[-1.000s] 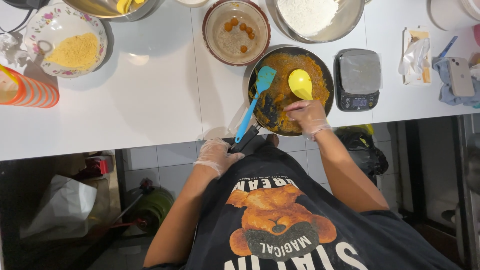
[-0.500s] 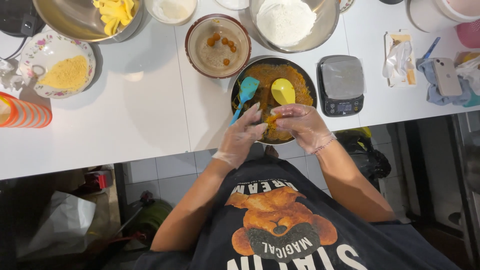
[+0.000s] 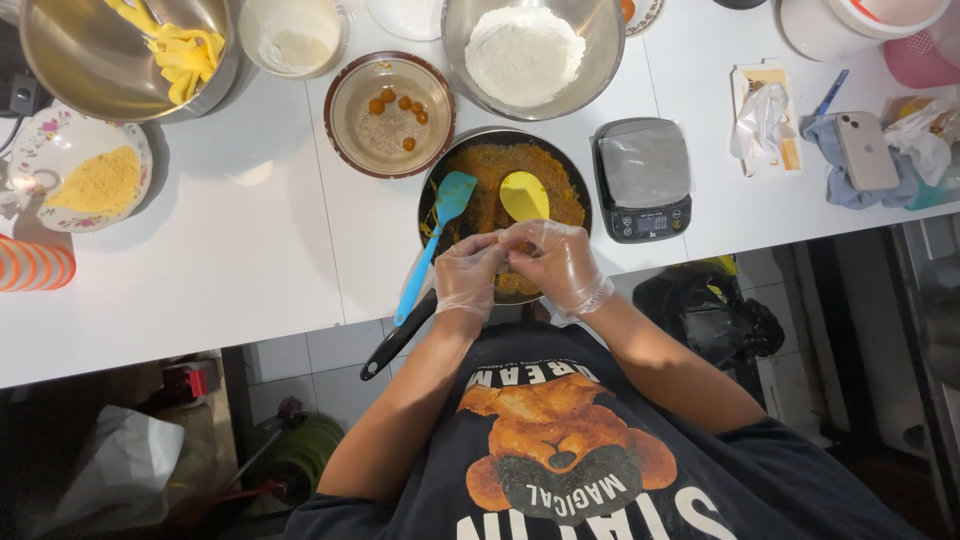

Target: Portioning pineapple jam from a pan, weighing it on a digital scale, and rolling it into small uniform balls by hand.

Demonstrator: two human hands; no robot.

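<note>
Two gloved hands now meet over the near rim of the dark pan (image 3: 575, 190). A second ago my left hand (image 3: 466, 277) was down by the pan's black handle (image 3: 398, 337) and my right hand (image 3: 553, 262) was reaching into the orange filling (image 3: 490, 170); now both have closed in together, fingertips pinched around a small lump of that filling, which I judge I'm shaping. The lump sits between my hands, mostly hidden. The blue spatula (image 3: 432, 243) and yellow spatula (image 3: 523, 195) rest untouched in the pan, just beyond my fingers, on the white table (image 3: 250, 260).
</note>
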